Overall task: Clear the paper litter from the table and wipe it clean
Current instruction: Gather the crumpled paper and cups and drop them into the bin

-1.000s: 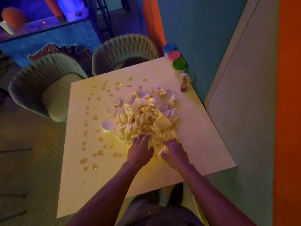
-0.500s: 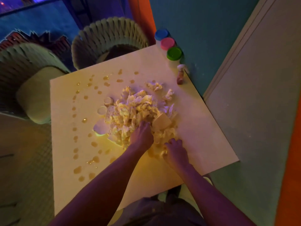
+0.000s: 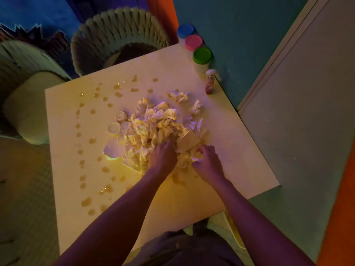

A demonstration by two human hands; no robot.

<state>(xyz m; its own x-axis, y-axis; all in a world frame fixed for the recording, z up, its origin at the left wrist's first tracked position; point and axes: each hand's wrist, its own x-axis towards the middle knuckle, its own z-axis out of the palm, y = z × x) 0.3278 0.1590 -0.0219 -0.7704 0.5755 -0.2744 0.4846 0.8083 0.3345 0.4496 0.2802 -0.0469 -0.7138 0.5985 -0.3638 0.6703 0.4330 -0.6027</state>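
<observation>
- Digging into the paper pile (image 3: pixel 157 125) at mid frame, the left hand (image 3: pixel 162 157) curls into it.
- Right hand (image 3: pixel 207 162) pinches scraps at its lower right edge.
- Pile lies just above both hands.

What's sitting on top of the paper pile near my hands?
A flat, pale card-like piece lies tilted on the crumpled paper pile, beside the left hand and right hand. Whatever lies under the pile, including the table there, is covered.

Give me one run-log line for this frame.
phase: gathering litter | left hand: gripping paper pile | right hand: pinching scraps at pile edge | table: spill drops unwiped
</observation>
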